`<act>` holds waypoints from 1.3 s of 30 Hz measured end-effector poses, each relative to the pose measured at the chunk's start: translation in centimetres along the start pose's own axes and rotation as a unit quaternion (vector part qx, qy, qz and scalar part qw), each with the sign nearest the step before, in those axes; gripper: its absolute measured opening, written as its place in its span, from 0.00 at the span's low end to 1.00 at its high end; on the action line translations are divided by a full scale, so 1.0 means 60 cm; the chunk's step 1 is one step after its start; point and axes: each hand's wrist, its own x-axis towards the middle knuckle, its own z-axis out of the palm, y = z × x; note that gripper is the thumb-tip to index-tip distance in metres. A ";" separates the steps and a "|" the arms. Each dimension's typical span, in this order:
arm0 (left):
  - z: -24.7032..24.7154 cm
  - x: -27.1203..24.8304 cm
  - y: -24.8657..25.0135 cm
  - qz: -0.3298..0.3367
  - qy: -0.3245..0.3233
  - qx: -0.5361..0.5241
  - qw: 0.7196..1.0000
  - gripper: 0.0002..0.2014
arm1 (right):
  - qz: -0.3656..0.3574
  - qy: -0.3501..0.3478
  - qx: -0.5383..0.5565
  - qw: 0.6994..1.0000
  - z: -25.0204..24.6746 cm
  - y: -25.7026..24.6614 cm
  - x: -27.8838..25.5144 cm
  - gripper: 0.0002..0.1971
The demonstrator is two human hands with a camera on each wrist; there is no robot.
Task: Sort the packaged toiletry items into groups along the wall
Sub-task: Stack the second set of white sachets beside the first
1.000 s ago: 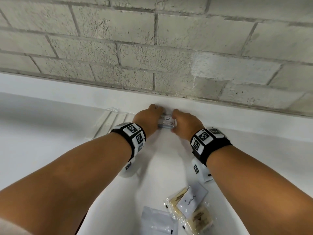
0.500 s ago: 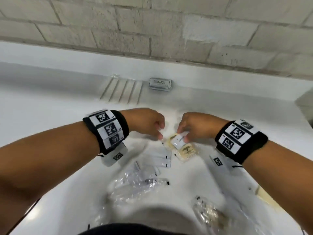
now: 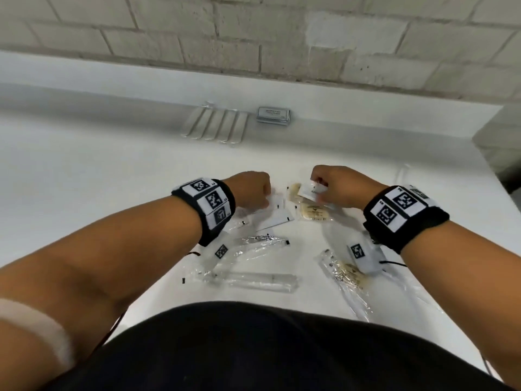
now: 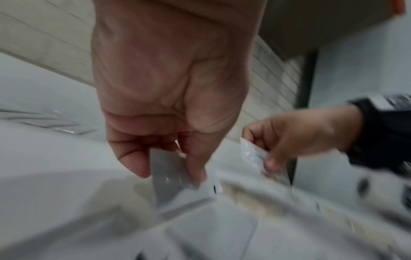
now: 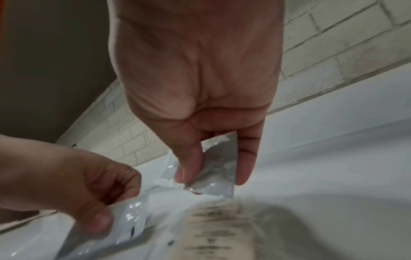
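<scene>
Head view: left hand [image 3: 251, 190] pinching white sachet [image 3: 275, 200], right hand [image 3: 338, 187] pinching labelled sachet [image 3: 311, 190], probably picking matching packets off the table [image 3: 84, 170] pile; sorted toothpaste packets [image 3: 274, 116], wrapped toothbrushes [image 3: 215, 127] against wall.

A plain utility or stockroom corner, not a home. A white counter [image 3: 84, 153] runs below a painted brick wall [image 3: 197, 32], with wrapped toiletry packets [image 3: 217, 125] lined against that wall
</scene>
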 end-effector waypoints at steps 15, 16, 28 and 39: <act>0.038 -0.102 -0.092 -0.097 -0.007 0.052 0.994 0.35 | -0.058 -0.064 -0.146 0.986 0.079 -0.134 0.023 0.23; 0.039 -0.099 -0.093 -0.096 -0.010 0.049 0.994 0.31 | -0.055 -0.067 -0.161 0.983 0.078 -0.137 0.025 0.24; 0.002 -0.077 -0.078 -0.051 0.046 -0.077 0.995 0.16 | 0.041 0.003 0.093 0.995 0.055 -0.116 -0.001 0.19; 0.050 -0.061 -0.054 0.066 -0.037 0.059 0.995 0.24 | 0.100 0.102 0.630 0.763 0.045 -0.086 -0.081 0.08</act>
